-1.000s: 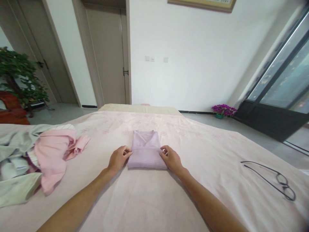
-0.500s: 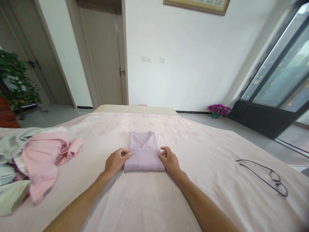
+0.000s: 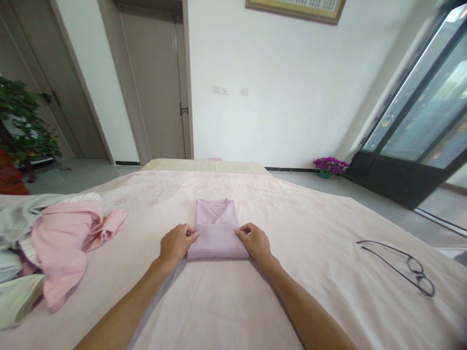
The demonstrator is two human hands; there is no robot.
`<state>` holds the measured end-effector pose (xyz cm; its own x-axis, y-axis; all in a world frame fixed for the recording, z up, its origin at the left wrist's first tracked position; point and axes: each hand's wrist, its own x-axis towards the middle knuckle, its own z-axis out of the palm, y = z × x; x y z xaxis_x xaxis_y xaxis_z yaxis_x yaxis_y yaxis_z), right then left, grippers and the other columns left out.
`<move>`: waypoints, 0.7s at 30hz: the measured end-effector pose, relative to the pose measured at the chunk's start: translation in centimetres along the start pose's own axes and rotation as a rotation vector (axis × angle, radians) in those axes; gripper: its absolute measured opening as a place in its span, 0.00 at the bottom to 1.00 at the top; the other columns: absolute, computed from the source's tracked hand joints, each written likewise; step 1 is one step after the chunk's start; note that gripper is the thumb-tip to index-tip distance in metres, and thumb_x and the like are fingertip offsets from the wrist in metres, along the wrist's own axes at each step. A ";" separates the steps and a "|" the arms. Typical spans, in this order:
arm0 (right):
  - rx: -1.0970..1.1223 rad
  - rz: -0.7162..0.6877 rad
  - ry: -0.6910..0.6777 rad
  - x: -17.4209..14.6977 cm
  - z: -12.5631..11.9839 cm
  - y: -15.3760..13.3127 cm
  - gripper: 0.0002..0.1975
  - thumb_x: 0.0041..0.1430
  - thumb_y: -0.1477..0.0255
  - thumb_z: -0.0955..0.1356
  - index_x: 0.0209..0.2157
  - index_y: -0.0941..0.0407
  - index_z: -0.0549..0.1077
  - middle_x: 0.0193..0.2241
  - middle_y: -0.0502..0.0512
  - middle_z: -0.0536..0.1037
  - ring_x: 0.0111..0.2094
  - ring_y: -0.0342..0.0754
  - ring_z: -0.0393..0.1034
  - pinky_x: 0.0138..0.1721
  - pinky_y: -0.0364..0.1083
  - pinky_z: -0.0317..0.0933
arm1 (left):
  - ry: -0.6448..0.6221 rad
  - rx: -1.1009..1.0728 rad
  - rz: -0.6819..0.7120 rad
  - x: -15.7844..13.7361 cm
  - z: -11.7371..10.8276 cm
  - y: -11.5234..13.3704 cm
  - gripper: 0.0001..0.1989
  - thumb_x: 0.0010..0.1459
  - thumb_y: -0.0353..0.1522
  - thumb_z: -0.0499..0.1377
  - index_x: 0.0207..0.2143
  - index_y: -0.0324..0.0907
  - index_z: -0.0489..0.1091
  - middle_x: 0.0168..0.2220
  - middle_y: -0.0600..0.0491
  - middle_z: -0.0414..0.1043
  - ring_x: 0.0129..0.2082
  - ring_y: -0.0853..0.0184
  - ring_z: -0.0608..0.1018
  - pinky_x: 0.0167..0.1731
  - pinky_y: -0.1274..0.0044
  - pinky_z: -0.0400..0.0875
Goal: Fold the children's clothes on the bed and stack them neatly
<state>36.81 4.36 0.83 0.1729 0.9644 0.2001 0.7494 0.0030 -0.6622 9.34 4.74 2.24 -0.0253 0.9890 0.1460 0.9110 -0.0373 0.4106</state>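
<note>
A lilac V-neck top (image 3: 218,240) lies folded into a neat block in the middle of the pink-covered surface, its neckline toward the far side. A ribbed flap is folded up over its lower part. On the left side edge, my left hand (image 3: 177,241) pinches the cloth between thumb and fingers. My right hand (image 3: 256,240) does the same on the right edge, level with the left one. The fabric under both hands stays flat on the cover.
A loose heap of clothes with a pink garment (image 3: 67,243) lies at the left. Dark-framed glasses (image 3: 416,272) rest at the right on the pale pink cover (image 3: 310,253). Beyond the surface stand a door (image 3: 153,82) and a pot of purple flowers (image 3: 330,166).
My right hand has shifted slightly inward, and its fingers have closed onto the top's right edge. My left hand and the folded top are almost unchanged.
</note>
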 end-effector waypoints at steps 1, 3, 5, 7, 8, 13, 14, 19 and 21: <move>-0.019 -0.008 0.007 0.0 0.0 -0.2 0.10 0.56 0.60 0.69 0.33 0.50 0.77 0.33 0.49 0.79 0.35 0.47 0.73 0.35 0.44 0.58 | -0.004 0.007 -0.011 0.0 -0.1 0.2 0.12 0.59 0.43 0.57 0.34 0.47 0.75 0.38 0.54 0.79 0.37 0.64 0.78 0.31 0.77 0.61; -0.053 -0.024 0.019 -0.1 0.0 -0.5 0.08 0.57 0.62 0.68 0.33 0.50 0.78 0.33 0.49 0.79 0.35 0.47 0.72 0.36 0.44 0.57 | 0.000 0.024 -0.019 -0.1 -0.2 0.5 0.11 0.60 0.43 0.57 0.33 0.48 0.75 0.38 0.55 0.79 0.37 0.64 0.78 0.30 0.77 0.60; -0.087 -0.037 0.025 -0.2 -0.1 -0.7 0.07 0.58 0.64 0.67 0.33 0.49 0.78 0.34 0.48 0.78 0.36 0.46 0.72 0.36 0.44 0.57 | 0.011 0.038 -0.017 -0.2 -0.4 0.7 0.11 0.60 0.42 0.56 0.32 0.49 0.75 0.38 0.56 0.79 0.37 0.64 0.78 0.29 0.77 0.59; -0.117 -0.049 0.033 -0.4 -0.2 -0.9 0.08 0.59 0.65 0.66 0.32 0.48 0.78 0.34 0.47 0.78 0.36 0.46 0.72 0.35 0.43 0.57 | 0.034 0.035 -0.018 -0.3 -0.5 0.8 0.11 0.59 0.41 0.56 0.32 0.49 0.75 0.38 0.56 0.79 0.37 0.64 0.78 0.29 0.77 0.59; -0.127 -0.057 0.036 -0.4 -0.3 -1.0 0.08 0.59 0.65 0.66 0.32 0.48 0.78 0.35 0.47 0.78 0.36 0.46 0.72 0.35 0.43 0.56 | 0.049 0.018 -0.020 -0.3 -0.6 0.8 0.11 0.59 0.40 0.55 0.32 0.49 0.75 0.38 0.56 0.79 0.37 0.64 0.78 0.29 0.77 0.59; -0.170 -0.091 0.017 -0.4 -0.9 -1.6 0.10 0.62 0.64 0.64 0.35 0.49 0.77 0.37 0.48 0.79 0.37 0.46 0.72 0.36 0.44 0.56 | 0.033 -0.155 -0.078 0.1 -1.0 0.6 0.11 0.59 0.41 0.55 0.34 0.52 0.76 0.39 0.59 0.80 0.37 0.65 0.78 0.31 0.78 0.61; -0.186 -0.097 0.004 -0.3 -1.0 -1.8 0.11 0.62 0.62 0.64 0.35 0.49 0.77 0.36 0.48 0.79 0.38 0.47 0.72 0.36 0.44 0.56 | 0.023 -0.163 -0.082 0.2 -1.0 0.6 0.11 0.60 0.42 0.54 0.34 0.52 0.76 0.39 0.59 0.80 0.37 0.65 0.78 0.31 0.77 0.62; -0.290 -0.101 -0.033 0.0 -0.7 -2.7 0.14 0.58 0.55 0.68 0.34 0.50 0.76 0.35 0.52 0.77 0.39 0.50 0.70 0.35 0.45 0.55 | 0.003 -0.096 -0.051 0.4 -0.6 1.5 0.19 0.58 0.50 0.54 0.31 0.48 0.74 0.35 0.54 0.79 0.36 0.61 0.78 0.28 0.75 0.60; -0.306 -0.138 -0.021 0.1 -0.5 -2.8 0.10 0.59 0.59 0.68 0.33 0.51 0.75 0.35 0.52 0.77 0.38 0.49 0.69 0.35 0.45 0.55 | -0.012 -0.065 -0.047 0.5 -0.4 1.9 0.19 0.57 0.51 0.55 0.30 0.46 0.73 0.34 0.53 0.79 0.35 0.61 0.78 0.27 0.75 0.59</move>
<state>35.02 4.28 3.05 0.0456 0.9656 0.2561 0.9224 0.0576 -0.3818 10.91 5.14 3.48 -0.0624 0.9914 0.1149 0.8803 0.0004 0.4745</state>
